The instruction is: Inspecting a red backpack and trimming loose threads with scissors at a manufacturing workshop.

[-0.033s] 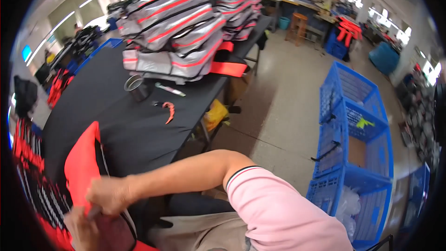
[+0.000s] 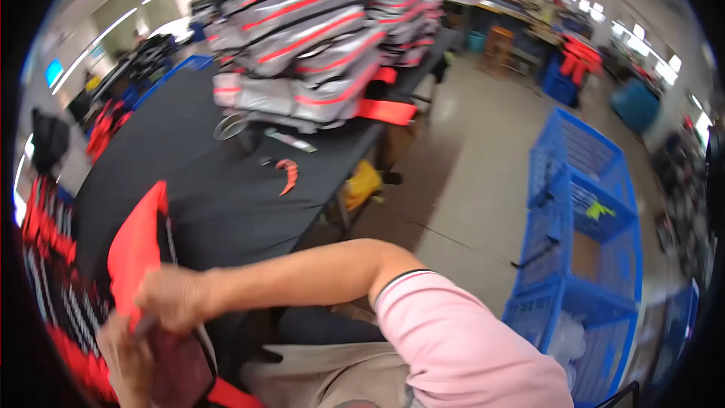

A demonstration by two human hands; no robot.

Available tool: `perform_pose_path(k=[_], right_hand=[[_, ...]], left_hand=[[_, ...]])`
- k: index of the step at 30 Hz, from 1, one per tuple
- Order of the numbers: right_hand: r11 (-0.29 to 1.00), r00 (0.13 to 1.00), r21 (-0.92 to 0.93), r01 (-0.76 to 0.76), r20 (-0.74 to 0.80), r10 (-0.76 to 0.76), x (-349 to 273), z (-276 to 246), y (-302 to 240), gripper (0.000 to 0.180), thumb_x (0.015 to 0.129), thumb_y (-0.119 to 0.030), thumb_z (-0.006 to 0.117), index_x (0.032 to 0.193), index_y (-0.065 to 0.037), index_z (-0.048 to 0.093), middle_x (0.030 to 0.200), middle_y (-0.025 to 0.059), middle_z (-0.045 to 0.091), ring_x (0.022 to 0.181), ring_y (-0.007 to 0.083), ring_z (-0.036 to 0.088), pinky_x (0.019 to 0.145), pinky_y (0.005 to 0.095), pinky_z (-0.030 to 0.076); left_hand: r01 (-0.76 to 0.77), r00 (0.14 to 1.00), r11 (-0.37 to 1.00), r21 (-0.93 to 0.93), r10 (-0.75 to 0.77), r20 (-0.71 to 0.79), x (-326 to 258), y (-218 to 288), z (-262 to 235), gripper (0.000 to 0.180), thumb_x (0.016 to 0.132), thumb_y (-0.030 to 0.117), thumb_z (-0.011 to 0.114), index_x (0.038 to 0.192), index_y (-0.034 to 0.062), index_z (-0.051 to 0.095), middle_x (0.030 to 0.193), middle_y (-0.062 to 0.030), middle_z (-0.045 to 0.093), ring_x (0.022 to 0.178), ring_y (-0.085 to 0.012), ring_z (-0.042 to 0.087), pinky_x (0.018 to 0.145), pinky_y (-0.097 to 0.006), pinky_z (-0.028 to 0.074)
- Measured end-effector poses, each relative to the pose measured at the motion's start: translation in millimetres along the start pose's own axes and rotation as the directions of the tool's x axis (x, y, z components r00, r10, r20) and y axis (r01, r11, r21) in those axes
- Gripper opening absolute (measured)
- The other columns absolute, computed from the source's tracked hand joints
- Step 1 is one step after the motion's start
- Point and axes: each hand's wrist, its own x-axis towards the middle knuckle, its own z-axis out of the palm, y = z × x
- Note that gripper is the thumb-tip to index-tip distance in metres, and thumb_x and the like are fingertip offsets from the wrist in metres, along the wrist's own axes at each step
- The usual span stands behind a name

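Observation:
A bright red-orange fabric piece [image 2: 134,251] with a black edge stands up at the near left of the black-covered table [image 2: 226,174]. My right hand [image 2: 172,298] reaches across and is closed on its lower part. Just below, my left hand [image 2: 127,355] is closed on the same piece, the two hands almost touching. Under them hangs a dark mesh-like panel [image 2: 181,370] with black binding, which seems joined to the red fabric. The fingertips are blurred and partly hidden.
Silver-grey bags [image 2: 302,53] with red stripes are piled at the table's far end. Nearer lie a metal cup [image 2: 236,132], a pale, slim tool [image 2: 291,140] and an orange curved piece [image 2: 288,175]. Blue crates [image 2: 540,238] stand right; red-black pieces [image 2: 53,234] are stacked left.
The whole view has shifted slightly, so the table, bags and crates sit a little further right. Both hands keep their grip on the red fabric piece.

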Motion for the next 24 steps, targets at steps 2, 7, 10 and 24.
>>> perform_pose_path(k=[2, 7, 10, 24], right_hand=[[0.994, 0.999, -0.105, -0.016, -0.029, 0.013, 20, -18, -2, 0.01, 0.057, -0.007, 0.063, 0.065, -0.002, 0.065, 0.067, 0.0218, 0.063, 0.067, 0.0398, 0.066, 0.056, 0.0452, 0.052], [0.9, 0.882, -0.413, 0.138, -0.363, -0.301, 48, -41, -28, 0.018, 0.071, -0.007, 0.065, 0.088, -0.005, 0.058, 0.079, 0.0122, 0.061, 0.068, 0.0312, 0.065, 0.055, 0.0405, 0.052], [0.767, 0.712, -0.6, 0.227, -0.435, -0.551, 62, -41, -40, 0.014, 0.072, -0.007, 0.063, 0.08, -0.01, 0.053, 0.069, 0.0044, 0.05, 0.058, 0.0197, 0.059, 0.049, 0.0327, 0.045], [0.768, 0.653, -0.576, 0.28, -0.472, -0.592, 59, -33, -41, 0.015, 0.069, 0.003, 0.062, 0.076, -0.006, 0.051, 0.069, 0.0065, 0.048, 0.059, 0.0219, 0.053, 0.049, 0.0312, 0.044]], left_hand=[[0.141, 0.99, 0.99, 0.029, -0.142, 0.027, 44, 25, -25, 0.015, 0.08, 0.007, 0.062, 0.095, 0.0067, 0.063, 0.088, -0.0159, 0.058, 0.08, -0.0397, 0.058, 0.068, -0.049, 0.041], [0.12, 0.937, 0.991, 0.052, -0.096, -0.337, 83, 32, -59, 0.026, 0.072, 0.008, 0.07, 0.096, 0.0089, 0.062, 0.081, -0.0083, 0.061, 0.066, -0.0299, 0.062, 0.054, -0.039, 0.048], [0.117, 0.829, 0.991, -0.059, -0.131, -0.544, 73, 33, -67, 0.025, 0.068, 0.003, 0.069, 0.09, 0.0079, 0.058, 0.076, -0.0056, 0.06, 0.064, -0.026, 0.062, 0.055, -0.036, 0.049], [0.105, 0.79, 0.992, -0.076, -0.129, -0.599, 35, 46, -52, 0.02, 0.063, -0.001, 0.063, 0.078, 0.0077, 0.052, 0.067, -0.0029, 0.054, 0.055, -0.0213, 0.057, 0.052, -0.031, 0.047]])
